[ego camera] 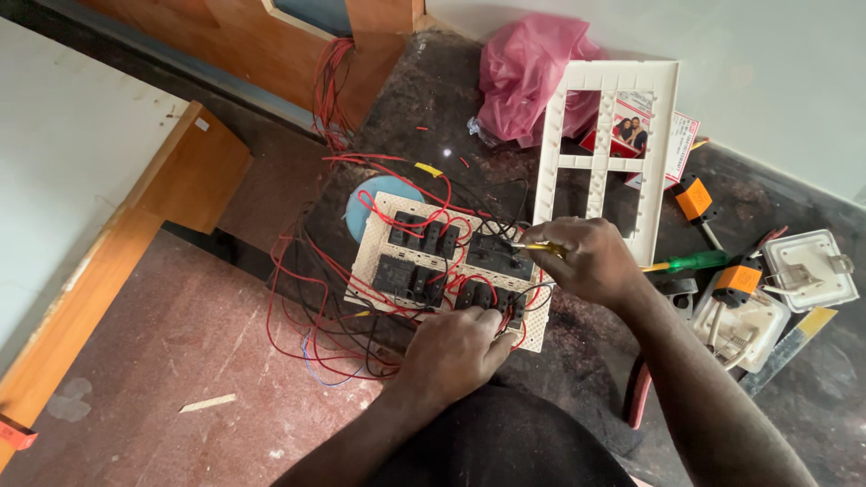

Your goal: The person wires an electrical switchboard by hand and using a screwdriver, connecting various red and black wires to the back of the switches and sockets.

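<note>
Switch plate (383, 236), cream plastic, rectangular, perforated edges, lies back-side up on dark stone counter (577, 361), roughly centre of view, near counter's front-left edge. Carries two rows of black switch modules (419, 257), approx. a dozen, backs facing up. Tangled w/ red wires (298, 298) looping across modules and spilling off left edge over reddish floor (180, 361); few black wires mixed in, bit of yellow sleeve too. Sits partly over a blue round object (370, 198) at upper-left corner.

Left hand (451, 352) closed in a loose fist on plate's lower-right corner, fingers curled round wires/modules there; exact grip hidden. Right hand (586, 261) pinched shut on a yellow-handled screwdriver (532, 246), tip pointing left into upper-right module. Hands close but not touching.

Around: white cover frame (577, 162) w/ open slots lies just beyond plate, upper right. Pink plastic bag (523, 72) behind it. Green-handled screwdriver (690, 262) right of right hand. White square fittings w/ orange parts (740, 307) at far right. Wooden panel (253, 36) along top left, more red wire hanging from it.
</note>
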